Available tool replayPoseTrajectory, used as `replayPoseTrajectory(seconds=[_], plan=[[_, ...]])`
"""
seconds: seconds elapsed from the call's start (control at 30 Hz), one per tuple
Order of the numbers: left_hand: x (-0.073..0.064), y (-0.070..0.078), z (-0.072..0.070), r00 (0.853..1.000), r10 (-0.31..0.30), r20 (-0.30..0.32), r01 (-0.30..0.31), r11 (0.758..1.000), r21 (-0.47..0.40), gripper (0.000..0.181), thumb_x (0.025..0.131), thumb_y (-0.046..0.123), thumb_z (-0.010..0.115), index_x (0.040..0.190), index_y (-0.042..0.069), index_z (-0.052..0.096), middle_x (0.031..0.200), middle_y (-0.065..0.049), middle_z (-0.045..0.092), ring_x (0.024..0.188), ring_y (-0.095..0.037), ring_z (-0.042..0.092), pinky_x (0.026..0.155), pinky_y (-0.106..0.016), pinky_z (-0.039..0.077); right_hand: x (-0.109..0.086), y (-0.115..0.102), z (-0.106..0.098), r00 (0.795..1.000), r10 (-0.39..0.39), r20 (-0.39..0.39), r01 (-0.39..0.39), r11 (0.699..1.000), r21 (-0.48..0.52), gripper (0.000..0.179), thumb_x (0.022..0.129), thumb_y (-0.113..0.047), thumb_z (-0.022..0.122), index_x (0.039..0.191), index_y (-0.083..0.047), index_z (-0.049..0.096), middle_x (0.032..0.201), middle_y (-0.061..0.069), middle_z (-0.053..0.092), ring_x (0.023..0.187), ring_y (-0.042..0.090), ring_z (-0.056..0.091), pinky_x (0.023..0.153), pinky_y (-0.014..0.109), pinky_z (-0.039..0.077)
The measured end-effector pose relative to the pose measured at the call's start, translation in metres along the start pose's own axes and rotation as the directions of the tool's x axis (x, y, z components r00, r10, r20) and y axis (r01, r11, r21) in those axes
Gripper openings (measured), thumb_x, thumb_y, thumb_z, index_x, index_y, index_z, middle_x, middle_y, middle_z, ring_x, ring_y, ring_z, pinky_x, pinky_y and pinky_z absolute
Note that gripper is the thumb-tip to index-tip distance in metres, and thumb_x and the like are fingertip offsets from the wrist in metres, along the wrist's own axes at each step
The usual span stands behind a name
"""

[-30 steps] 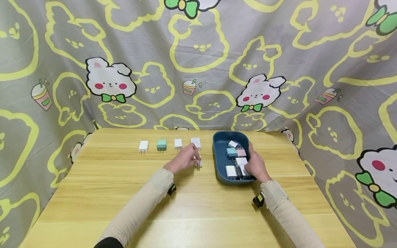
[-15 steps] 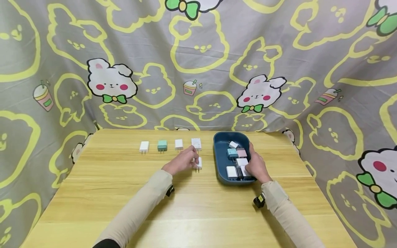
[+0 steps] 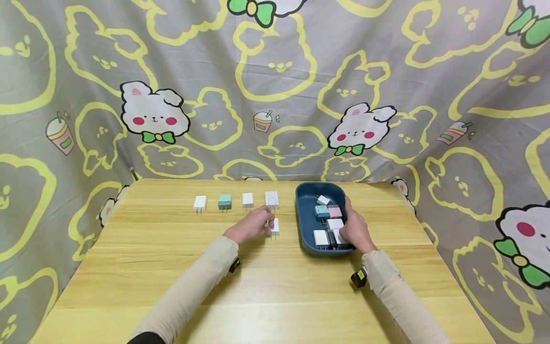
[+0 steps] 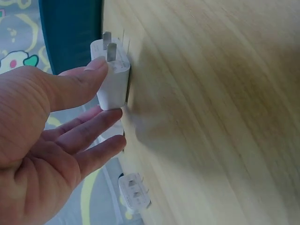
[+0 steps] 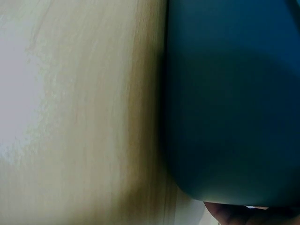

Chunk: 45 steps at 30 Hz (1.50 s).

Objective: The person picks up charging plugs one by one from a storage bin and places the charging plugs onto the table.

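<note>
A white plug-in charger lies on the table below the row's right end, prongs toward me. My left hand pinches it from the left; in the left wrist view the thumb lies along the white charger and fingertips sit at its far end. The index finger is mostly hidden. My right hand grips the right rim of a dark blue bin holding several chargers. Only the outer wall of the bin and a bit of the right hand show in the right wrist view.
Behind the left hand runs a row: a white charger, a green charger, a smaller white charger and a printed white charger. A patterned curtain hangs at the wooden table's back edge.
The left hand has slid slightly left and toward me, so more of the white charger shows, now standing straight with prongs toward me. The right hand and bin hold still.
</note>
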<state>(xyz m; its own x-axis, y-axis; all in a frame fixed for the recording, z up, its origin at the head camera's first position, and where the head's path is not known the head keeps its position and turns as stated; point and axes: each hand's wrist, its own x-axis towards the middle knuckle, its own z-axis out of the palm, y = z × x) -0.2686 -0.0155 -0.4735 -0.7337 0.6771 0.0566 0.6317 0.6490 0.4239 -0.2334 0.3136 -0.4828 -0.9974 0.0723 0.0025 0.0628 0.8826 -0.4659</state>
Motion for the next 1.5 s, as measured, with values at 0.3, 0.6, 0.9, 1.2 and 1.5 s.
replayPoseTrajectory(seconds=[0.3,0.6,0.9,1.2,1.5], plan=[[0.004,0.011,-0.015,1.000,-0.005,-0.013,0.006,0.997,0.074,0.019,0.086,0.017,0.081,0.101,0.008,0.074,0.117,-0.010,0.067,0.105,-0.028,0.063,0.094,-0.042,0.052,-0.001,0.001,0.000,1.000,-0.004,-0.007,0.004,1.000,-0.012,0.105,0.071,0.011,0.063,0.162,0.001,0.010,0.135,0.036,0.057,0.090,0.037,0.060,0.075,0.047,0.050],[0.023,0.048,-0.030,0.992,0.083,-0.094,-0.077,0.994,0.073,0.026,0.094,0.023,0.074,0.117,0.010,0.069,0.122,-0.010,0.066,0.114,-0.028,0.060,0.099,-0.043,0.050,-0.001,-0.001,0.000,1.000,-0.009,-0.011,0.009,1.000,-0.012,0.104,0.072,0.010,0.064,0.161,0.002,0.011,0.138,0.037,0.055,0.099,0.040,0.062,0.083,0.051,0.052],[0.049,0.082,-0.014,0.991,0.129,-0.032,-0.124,0.983,0.136,0.033,0.099,0.031,0.067,0.128,0.016,0.063,0.128,-0.004,0.062,0.115,-0.022,0.057,0.099,-0.037,0.050,0.000,-0.004,-0.002,1.000,0.014,0.007,-0.014,1.000,-0.011,0.106,0.073,0.010,0.063,0.162,-0.001,0.007,0.137,0.035,0.056,0.094,0.036,0.059,0.080,0.048,0.050],[0.056,0.102,0.007,0.994,0.109,0.012,-0.107,0.946,0.305,0.033,0.098,0.037,0.067,0.127,0.022,0.065,0.121,-0.003,0.063,0.105,-0.021,0.057,0.085,-0.034,0.055,-0.002,-0.002,0.001,1.000,-0.008,-0.014,0.008,1.000,-0.002,0.104,0.070,0.009,0.064,0.161,0.002,0.013,0.132,0.036,0.059,0.096,0.039,0.062,0.083,0.051,0.051],[0.058,0.119,0.024,0.996,0.056,0.070,-0.079,0.917,0.391,0.038,0.096,0.043,0.069,0.130,0.028,0.065,0.127,-0.001,0.066,0.115,-0.025,0.059,0.101,-0.054,0.048,-0.001,-0.002,-0.001,1.000,0.000,-0.004,0.000,1.000,-0.002,0.104,0.072,0.008,0.064,0.161,0.002,0.010,0.130,0.036,0.060,0.088,0.035,0.060,0.077,0.046,0.050]])
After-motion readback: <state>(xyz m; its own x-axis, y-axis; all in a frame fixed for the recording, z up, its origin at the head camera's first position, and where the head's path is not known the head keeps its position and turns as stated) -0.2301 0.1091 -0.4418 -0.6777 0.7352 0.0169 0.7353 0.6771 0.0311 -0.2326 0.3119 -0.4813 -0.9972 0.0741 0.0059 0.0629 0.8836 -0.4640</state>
